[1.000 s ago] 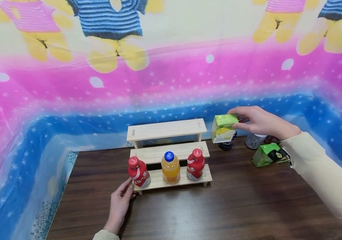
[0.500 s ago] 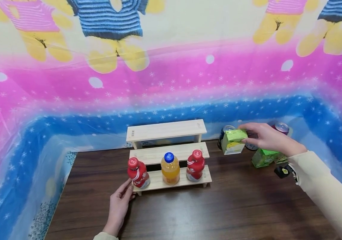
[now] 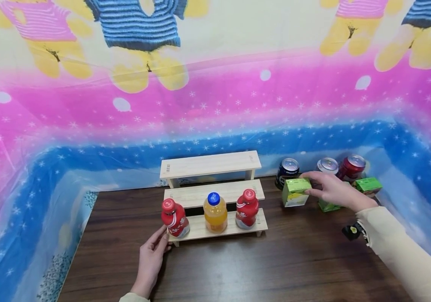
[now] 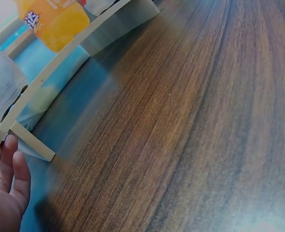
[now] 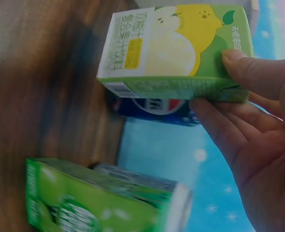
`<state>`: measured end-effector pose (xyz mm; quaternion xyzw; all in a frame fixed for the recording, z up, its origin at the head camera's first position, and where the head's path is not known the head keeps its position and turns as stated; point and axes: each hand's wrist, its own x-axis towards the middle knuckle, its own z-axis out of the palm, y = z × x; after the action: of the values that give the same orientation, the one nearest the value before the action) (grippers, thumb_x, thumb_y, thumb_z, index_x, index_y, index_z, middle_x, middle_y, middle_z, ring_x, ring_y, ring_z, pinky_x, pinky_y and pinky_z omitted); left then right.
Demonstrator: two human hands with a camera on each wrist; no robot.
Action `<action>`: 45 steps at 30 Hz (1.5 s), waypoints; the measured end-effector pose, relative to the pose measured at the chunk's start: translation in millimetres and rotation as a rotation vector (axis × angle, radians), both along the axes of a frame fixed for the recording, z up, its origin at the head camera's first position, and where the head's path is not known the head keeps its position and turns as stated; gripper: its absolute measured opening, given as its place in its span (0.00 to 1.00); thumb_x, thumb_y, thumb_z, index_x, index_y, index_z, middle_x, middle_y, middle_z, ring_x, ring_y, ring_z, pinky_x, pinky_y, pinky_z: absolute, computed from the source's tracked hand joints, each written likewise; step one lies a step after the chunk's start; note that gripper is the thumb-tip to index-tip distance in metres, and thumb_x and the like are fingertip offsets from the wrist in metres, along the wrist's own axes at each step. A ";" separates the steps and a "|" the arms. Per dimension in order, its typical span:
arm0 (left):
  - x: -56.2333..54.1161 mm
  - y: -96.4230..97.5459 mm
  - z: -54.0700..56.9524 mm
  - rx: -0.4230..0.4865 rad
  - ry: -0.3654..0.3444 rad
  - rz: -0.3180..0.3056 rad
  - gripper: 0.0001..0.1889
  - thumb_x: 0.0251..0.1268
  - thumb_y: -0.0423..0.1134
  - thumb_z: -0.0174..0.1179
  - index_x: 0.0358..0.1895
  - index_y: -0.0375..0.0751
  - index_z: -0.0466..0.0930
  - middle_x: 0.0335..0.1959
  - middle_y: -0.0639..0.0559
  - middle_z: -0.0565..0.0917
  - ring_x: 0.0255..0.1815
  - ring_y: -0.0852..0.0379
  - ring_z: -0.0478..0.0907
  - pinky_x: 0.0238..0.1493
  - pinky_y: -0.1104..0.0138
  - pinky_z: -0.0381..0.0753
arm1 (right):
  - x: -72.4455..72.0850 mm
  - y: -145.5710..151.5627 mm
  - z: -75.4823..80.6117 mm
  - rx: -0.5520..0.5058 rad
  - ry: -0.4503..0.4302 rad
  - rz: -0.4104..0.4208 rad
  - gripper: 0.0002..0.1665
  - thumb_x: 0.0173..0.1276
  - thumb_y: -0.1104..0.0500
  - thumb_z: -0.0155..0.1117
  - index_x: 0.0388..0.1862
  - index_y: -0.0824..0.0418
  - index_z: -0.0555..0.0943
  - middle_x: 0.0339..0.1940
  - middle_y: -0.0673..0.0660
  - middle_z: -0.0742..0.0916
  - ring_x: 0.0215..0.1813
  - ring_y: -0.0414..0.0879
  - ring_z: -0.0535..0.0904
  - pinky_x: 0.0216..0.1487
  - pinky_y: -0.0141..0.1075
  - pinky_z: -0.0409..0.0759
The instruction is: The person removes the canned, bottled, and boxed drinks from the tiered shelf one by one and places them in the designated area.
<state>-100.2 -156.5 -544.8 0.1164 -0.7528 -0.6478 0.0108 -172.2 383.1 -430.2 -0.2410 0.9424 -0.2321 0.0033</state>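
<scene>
Right-hand grip (image 3: 334,191) is closed on a green-and-yellow carton (image 3: 296,193), thumb pressed on one face and fingers on another, with the carton jutting out at its nine o'clock in the head view. Left-hand grip (image 3: 152,253) pinches the front corner of the wooden stand (image 3: 210,164), at about seven o'clock of that stand, just beside the nearer red-capped bottle (image 3: 175,220).

Over the last second the carton has come down and away from the stand's upper end, from about ten o'clock of its present spot. The silver can (image 3: 327,165) and red can (image 3: 352,166) are now in plainer view, while the left hand has kept its place. To my eye this puts the work in hand down among the drinks on the bench (image 3: 275,260) rather than up at the planks. Whether the carton's base touches the bench, I cannot tell.

Measured from the carton, the dark blue can (image 3: 288,168) is just behind at about eleven o'clock and the stand at nine, with a gap between. From the right hand, the silver can sits near twelve, the red one between one and two, one green carton (image 3: 368,183) near three, and another green box (image 3: 327,206) near six, partly covered by the hand.
</scene>
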 end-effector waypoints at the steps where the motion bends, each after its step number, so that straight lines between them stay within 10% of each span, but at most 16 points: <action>1: -0.1 0.1 -0.1 0.001 0.002 0.000 0.20 0.80 0.30 0.55 0.71 0.33 0.76 0.66 0.34 0.79 0.40 0.67 0.81 0.42 0.74 0.86 | -0.3 0.8 -4.4 -0.004 0.006 -0.003 0.25 0.73 0.61 0.71 0.66 0.66 0.79 0.62 0.64 0.85 0.64 0.63 0.81 0.60 0.61 0.81; 23: 1.3 0.6 1.8 -0.004 0.006 0.010 0.20 0.81 0.31 0.54 0.71 0.32 0.75 0.66 0.33 0.79 0.39 0.66 0.82 0.42 0.73 0.86 | -0.7 6.7 -37.5 -0.064 -0.033 -0.036 0.25 0.71 0.66 0.70 0.65 0.66 0.78 0.59 0.63 0.86 0.60 0.62 0.82 0.58 0.59 0.82; 45: -0.7 -1.8 2.1 -0.012 0.052 -0.035 0.19 0.82 0.31 0.52 0.70 0.28 0.74 0.62 0.31 0.81 0.36 0.62 0.84 0.39 0.71 0.86 | 4.1 1.5 -19.1 -0.102 -0.058 -0.066 0.28 0.77 0.58 0.67 0.70 0.67 0.75 0.66 0.68 0.80 0.65 0.66 0.78 0.63 0.63 0.79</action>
<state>-100.9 -158.4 -542.7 0.0864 -0.7581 -0.6461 0.0196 -168.1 384.6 -449.3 -0.2028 0.9363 -0.2864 0.0106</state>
